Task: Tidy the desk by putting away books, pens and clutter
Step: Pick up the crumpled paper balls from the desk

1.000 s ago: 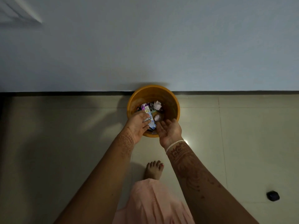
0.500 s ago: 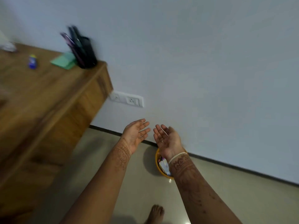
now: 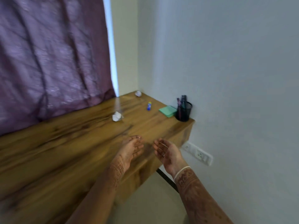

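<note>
A wooden desk (image 3: 68, 147) fills the left and middle of the head view. On it lie a crumpled white paper ball (image 3: 117, 116), a second crumpled paper (image 3: 138, 93) at the far corner, a small blue glue stick (image 3: 149, 105), a green notepad (image 3: 167, 111) and a black mesh pen holder (image 3: 183, 111) with several pens. My left hand (image 3: 130, 150) hovers palm up over the desk's near edge, empty, fingers relaxed. My right hand (image 3: 168, 153) is beside it, just past the desk's end, palm up and empty.
A purple curtain (image 3: 48, 59) hangs behind the desk on the left. A pale wall (image 3: 234, 78) runs along the right, with a white socket plate (image 3: 199, 153) below the desk's end. Tiled floor (image 3: 155, 206) shows between my forearms.
My view swung up from the yellow bin on the floor to the desk. Both hands rose from the bin, empty and palms up, and now hover at the desk's edge.
</note>
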